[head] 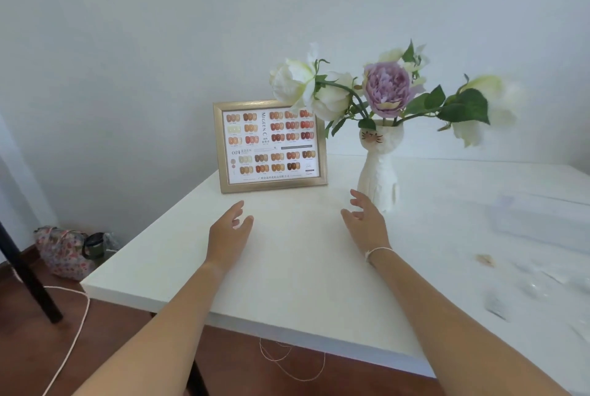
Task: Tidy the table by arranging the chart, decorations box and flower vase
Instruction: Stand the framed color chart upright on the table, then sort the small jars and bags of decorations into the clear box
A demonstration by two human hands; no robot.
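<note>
Both hands hover empty, fingers spread. The chart (270,146) stands at twelve o'clock from the left hand (228,234). The vase (379,168) stands upright at one o'clock, just beside the right hand (367,223).

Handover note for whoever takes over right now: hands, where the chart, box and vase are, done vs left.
Left hand: open, holding nothing, above the table in front of the chart.
Right hand: open, empty, fingers close to the vase base; contact unclear.
Chart: gold-framed, upright at the back left corner, facing the person.
Flower vase: white cat-shaped, upright just right of the chart, flowers in it.
Decorations box: clear box, blurred, further right on the table.
Done: chart and vase look placed side by side.
Left: likely the box, plus small scattered bits near the right edge.
</note>
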